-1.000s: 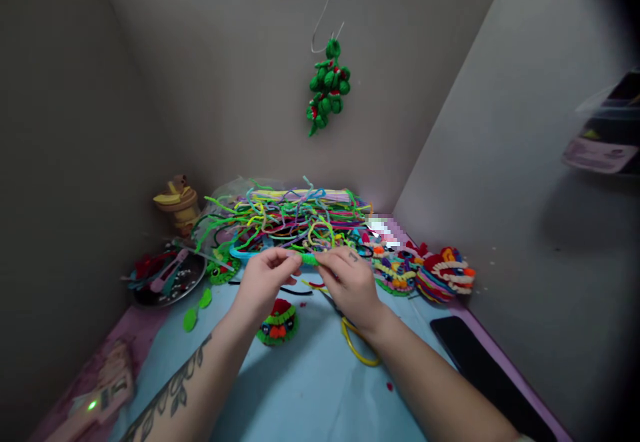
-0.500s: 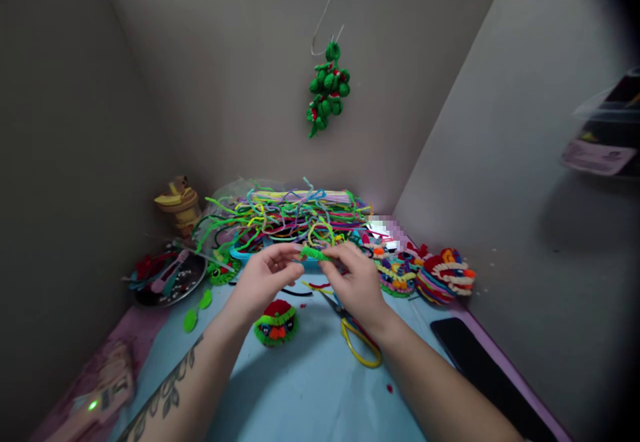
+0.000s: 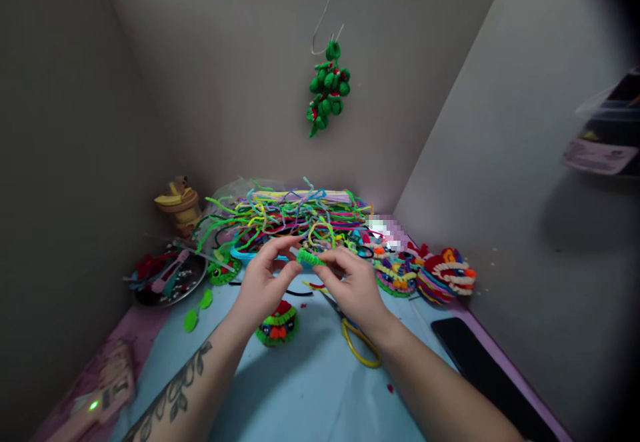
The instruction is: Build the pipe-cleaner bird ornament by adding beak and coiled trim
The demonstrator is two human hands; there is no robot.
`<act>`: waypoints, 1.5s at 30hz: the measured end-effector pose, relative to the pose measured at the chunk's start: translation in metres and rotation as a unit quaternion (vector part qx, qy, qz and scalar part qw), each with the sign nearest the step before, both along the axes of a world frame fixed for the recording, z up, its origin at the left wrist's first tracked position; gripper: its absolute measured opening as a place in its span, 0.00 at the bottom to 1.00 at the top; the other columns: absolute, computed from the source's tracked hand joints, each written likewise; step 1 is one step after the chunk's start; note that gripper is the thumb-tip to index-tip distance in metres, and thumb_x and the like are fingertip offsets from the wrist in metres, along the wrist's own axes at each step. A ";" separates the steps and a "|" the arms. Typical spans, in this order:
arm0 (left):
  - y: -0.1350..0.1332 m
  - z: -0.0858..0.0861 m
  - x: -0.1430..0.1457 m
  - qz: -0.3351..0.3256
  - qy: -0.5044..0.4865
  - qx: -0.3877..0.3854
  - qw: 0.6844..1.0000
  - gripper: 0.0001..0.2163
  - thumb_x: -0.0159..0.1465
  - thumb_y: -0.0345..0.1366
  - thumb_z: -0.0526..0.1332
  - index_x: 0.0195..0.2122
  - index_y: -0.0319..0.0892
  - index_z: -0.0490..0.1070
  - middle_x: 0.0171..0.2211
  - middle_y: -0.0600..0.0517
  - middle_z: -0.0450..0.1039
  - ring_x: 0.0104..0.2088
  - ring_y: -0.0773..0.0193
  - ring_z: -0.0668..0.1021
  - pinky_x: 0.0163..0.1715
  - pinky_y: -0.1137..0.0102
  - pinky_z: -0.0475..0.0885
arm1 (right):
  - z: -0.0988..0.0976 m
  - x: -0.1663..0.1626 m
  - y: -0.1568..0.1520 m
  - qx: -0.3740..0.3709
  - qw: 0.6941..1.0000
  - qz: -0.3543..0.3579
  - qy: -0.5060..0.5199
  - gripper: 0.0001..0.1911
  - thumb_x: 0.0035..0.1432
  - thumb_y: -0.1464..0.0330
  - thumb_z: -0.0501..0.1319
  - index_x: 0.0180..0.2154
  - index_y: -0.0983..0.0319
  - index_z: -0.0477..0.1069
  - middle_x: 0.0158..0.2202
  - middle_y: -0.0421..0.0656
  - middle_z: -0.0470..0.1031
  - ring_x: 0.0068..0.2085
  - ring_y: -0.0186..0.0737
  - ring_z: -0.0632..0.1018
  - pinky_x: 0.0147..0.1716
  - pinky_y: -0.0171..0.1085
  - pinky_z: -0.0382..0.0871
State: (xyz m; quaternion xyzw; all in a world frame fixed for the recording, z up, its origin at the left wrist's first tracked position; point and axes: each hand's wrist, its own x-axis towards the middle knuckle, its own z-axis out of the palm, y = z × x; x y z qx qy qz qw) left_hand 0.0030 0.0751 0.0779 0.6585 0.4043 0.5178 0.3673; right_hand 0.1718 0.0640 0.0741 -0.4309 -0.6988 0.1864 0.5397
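A short coil of bright green pipe cleaner is held up between both my hands over the table. A pale, narrow tip sticks out of the coil's left end; its kind is unclear. The curled fingers of my left hand are at that left end. My right hand pinches the right end between thumb and fingers. Below, a round green and red pipe-cleaner figure with an orange beak sits on the table, partly behind my left wrist. Yellow-handled scissors lie open beside my right wrist.
Behind my hands, a heap of colourful pipe cleaners fills a blue tray. Finished figures and a black phone lie right. At left are a metal dish, green ovals and a pink glue gun.
My left hand has shifted slightly and its fingers have parted a little from the thumb. The coil is tilted more, and the pale tip now shows at its left end.
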 end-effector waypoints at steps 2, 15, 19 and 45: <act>-0.001 -0.001 0.001 -0.001 -0.005 0.018 1.000 0.11 0.61 0.36 0.60 0.45 0.44 0.72 0.42 0.49 0.72 0.39 0.63 0.75 0.37 0.72 0.70 | -0.001 0.000 0.000 0.003 1.000 -0.001 -0.004 0.03 0.54 0.73 0.62 0.31 0.61 0.74 0.27 0.39 0.72 0.27 0.33 0.71 0.26 0.31 0.64; 0.000 0.002 0.004 -0.010 -0.072 -0.033 0.997 0.07 0.60 0.39 0.62 0.36 0.42 0.74 0.33 0.52 0.75 0.32 0.66 0.74 0.33 0.74 0.70 | -0.008 0.005 0.003 0.102 0.991 -0.022 -0.090 0.05 0.58 0.74 0.59 0.36 0.61 0.73 0.31 0.43 0.75 0.35 0.38 0.75 0.37 0.37 0.68; 0.000 0.003 0.006 -0.016 -0.115 -0.084 0.990 0.08 0.58 0.41 0.64 0.34 0.42 0.75 0.32 0.51 0.76 0.32 0.65 0.76 0.33 0.72 0.73 | -0.011 0.007 0.003 0.151 0.975 -0.055 -0.157 0.06 0.60 0.73 0.58 0.37 0.61 0.73 0.33 0.44 0.76 0.38 0.41 0.75 0.40 0.39 0.68; 0.004 -0.002 0.015 0.049 -0.315 -0.241 0.917 0.20 0.45 0.32 0.71 0.35 0.41 0.62 0.23 0.55 0.76 0.24 0.69 0.77 0.29 0.74 0.72 | -0.012 0.006 0.002 0.297 0.911 -0.079 -0.276 0.08 0.58 0.77 0.57 0.36 0.61 0.73 0.30 0.44 0.75 0.33 0.39 0.72 0.32 0.38 0.65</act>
